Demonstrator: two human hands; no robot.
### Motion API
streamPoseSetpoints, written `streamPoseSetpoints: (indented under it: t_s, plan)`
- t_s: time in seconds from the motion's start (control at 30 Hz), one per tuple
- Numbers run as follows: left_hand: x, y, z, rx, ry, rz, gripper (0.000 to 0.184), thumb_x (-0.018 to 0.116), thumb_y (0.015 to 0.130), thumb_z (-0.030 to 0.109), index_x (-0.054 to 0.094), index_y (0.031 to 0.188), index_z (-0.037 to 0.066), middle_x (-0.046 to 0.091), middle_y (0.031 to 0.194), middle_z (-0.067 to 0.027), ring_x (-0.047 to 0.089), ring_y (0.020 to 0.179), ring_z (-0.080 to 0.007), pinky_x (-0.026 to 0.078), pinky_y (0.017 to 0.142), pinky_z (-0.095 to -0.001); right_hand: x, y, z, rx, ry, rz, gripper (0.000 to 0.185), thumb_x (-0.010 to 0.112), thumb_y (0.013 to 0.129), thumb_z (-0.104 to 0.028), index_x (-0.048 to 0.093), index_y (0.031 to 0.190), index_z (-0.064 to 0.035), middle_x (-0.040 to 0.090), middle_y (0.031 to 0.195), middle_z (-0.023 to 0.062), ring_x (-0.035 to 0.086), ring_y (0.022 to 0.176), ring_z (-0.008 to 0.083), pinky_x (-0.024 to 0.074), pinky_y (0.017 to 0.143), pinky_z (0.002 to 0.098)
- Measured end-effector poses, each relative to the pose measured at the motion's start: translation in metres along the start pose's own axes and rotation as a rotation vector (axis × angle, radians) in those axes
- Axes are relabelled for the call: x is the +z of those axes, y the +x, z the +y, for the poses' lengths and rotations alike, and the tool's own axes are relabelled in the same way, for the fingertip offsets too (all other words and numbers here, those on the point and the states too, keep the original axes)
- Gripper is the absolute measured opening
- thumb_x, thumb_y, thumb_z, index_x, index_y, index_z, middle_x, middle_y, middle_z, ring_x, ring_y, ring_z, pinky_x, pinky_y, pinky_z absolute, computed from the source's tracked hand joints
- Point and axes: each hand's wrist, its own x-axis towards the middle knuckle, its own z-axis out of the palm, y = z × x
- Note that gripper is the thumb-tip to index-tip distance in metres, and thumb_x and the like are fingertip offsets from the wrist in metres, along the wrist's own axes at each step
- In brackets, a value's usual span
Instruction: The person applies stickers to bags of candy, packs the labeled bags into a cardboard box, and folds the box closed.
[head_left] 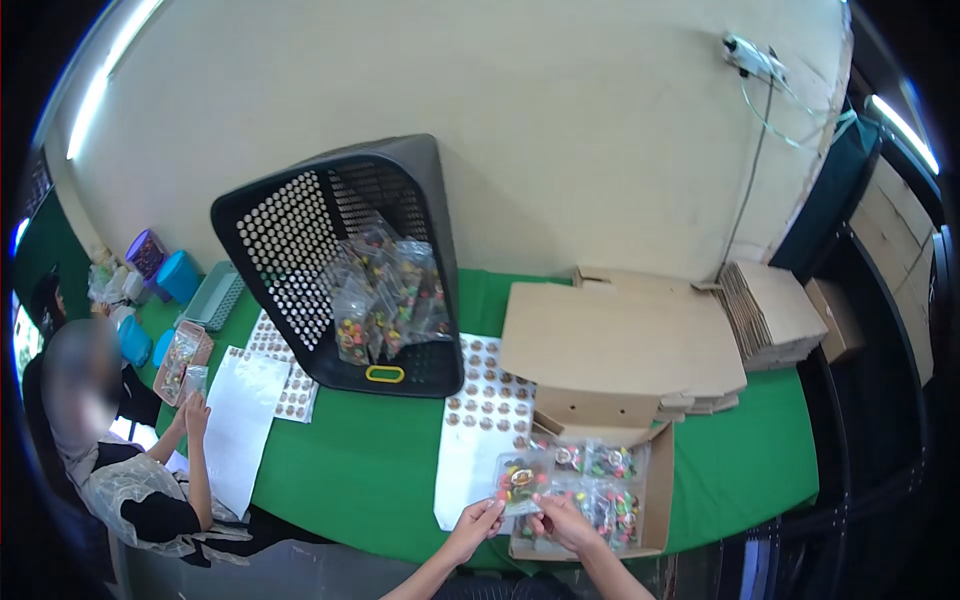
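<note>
Between my two hands is a clear plastic bag of colourful candies [522,474] with a round brown sticker on its front. My left hand [478,527] pinches its lower left corner, and my right hand [565,522] grips the lower right side. The bag is held over the left edge of an open cardboard box [655,490]. Inside the box lie several similar bags [612,462], at least one with a round sticker. Under and left of the held bag, a white sheet of round brown stickers [470,415] lies on the green tabletop.
A black basket [445,300] lies tipped on its side, holding several candy bags [385,290]. Flattened cardboard boxes [770,310] are stacked at right. At left, a co-worker [140,490] holds a small bag near a pink basket [200,345], beside more sticker sheets [240,400].
</note>
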Motion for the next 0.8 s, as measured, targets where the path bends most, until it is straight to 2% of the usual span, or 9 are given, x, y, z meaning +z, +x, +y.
streamPoseSetpoints:
  t_s: [0.13,0.2,0.23,0.27,0.3,0.33,0.47,0.57,0.8]
  plan:
    - [0.042,-0.001,-0.012,-0.013,0.002,0.038,0.024,0.049,0.088,0.024,0.053,0.076,0.004,0.047,0.063,0.0027,0.04,0.055,-0.0031,0.032,0.049,-0.0163,-0.026,-0.033,-0.025,-0.061,-0.2,0.072,0.02,0.05,0.087,-0.023,0.052,0.079,-0.0038,0.053,0.061,0.0022,0.049,0.056,0.0077,0.0367,0.048,0.0209]
    - [0.045,0.004,-0.016,0.108,0.122,0.019,0.022,0.049,0.088,0.023,0.054,0.078,0.004,0.049,0.066,0.002,0.04,0.056,-0.0025,0.032,0.049,-0.0161,-0.048,-0.032,-0.018,-0.14,-0.3,0.098,0.015,0.055,0.084,-0.017,0.054,0.088,-0.0027,0.054,0.065,0.0021,0.05,0.057,0.007,0.0383,0.049,0.0211]
    - [0.045,0.008,-0.016,0.175,0.179,0.013,0.022,0.049,0.088,0.022,0.055,0.079,0.003,0.05,0.067,0.0016,0.04,0.056,-0.0021,0.032,0.049,-0.016,-0.052,-0.038,-0.019,-0.181,-0.276,0.093,0.016,0.055,0.083,-0.015,0.053,0.091,-0.0021,0.055,0.068,0.0017,0.051,0.058,0.0069,0.0393,0.05,0.0209]
    - [0.039,0.013,-0.019,0.186,0.343,0.014,0.019,0.05,0.087,0.019,0.055,0.083,0.001,0.054,0.073,-0.0003,0.05,0.066,-0.0054,0.041,0.061,-0.0202,-0.052,-0.041,-0.02,-0.225,-0.252,0.081,0.018,0.056,0.082,-0.014,0.051,0.095,-0.0016,0.055,0.07,0.0014,0.051,0.059,0.0068,0.0402,0.051,0.0208]
    - [0.044,0.013,-0.017,0.219,0.362,0.011,0.019,0.051,0.087,0.018,0.055,0.084,0.0,0.054,0.074,-0.0008,0.051,0.068,-0.0057,0.042,0.062,-0.0202,-0.051,-0.045,-0.023,-0.268,-0.23,0.068,0.021,0.057,0.081,-0.012,0.05,0.098,-0.001,0.055,0.072,0.0011,0.051,0.06,0.0067,0.0411,0.051,0.0206]
    - [0.049,0.012,-0.015,0.251,0.383,0.009,0.018,0.051,0.087,0.017,0.055,0.085,-0.001,0.055,0.075,-0.0014,0.052,0.069,-0.006,0.043,0.063,-0.0202,-0.054,-0.047,-0.022,-0.273,-0.216,0.048,0.031,0.057,0.079,-0.006,0.046,0.108,-0.0004,0.057,0.077,0.0019,0.052,0.062,0.007,0.0422,0.052,0.0213]
    - [0.059,0.015,-0.015,0.264,0.218,0.059,0.016,0.054,0.085,0.014,0.055,0.08,-0.001,0.055,0.071,-0.0013,0.05,0.065,-0.0038,0.041,0.058,-0.0172,-0.053,-0.05,-0.018,-0.266,-0.097,0.077,0.032,0.057,0.079,-0.007,0.046,0.109,-0.0012,0.06,0.085,0.0043,0.054,0.068,0.007,0.0422,0.053,0.0205]
    - [0.05,0.012,-0.016,0.145,0.182,-0.038,0.016,0.052,0.086,0.015,0.054,0.079,-0.001,0.056,0.073,-0.002,0.052,0.065,-0.005,0.043,0.058,-0.0179,-0.048,-0.045,-0.013,-0.219,-0.023,0.19,0.031,0.057,0.079,-0.008,0.048,0.108,-0.0018,0.06,0.086,0.0033,0.054,0.07,0.007,0.0419,0.054,0.0195]
    - [0.037,0.013,-0.01,0.033,0.112,0.075,0.02,0.054,0.085,0.021,0.055,0.08,0.002,0.053,0.068,0.0001,0.05,0.061,-0.0047,0.042,0.056,-0.0174,-0.038,-0.026,-0.005,-0.164,-0.045,0.189,0.022,0.056,0.08,-0.01,0.053,0.101,-0.0031,0.06,0.091,0.0028,0.055,0.077,0.0087,0.0426,0.063,0.0217]
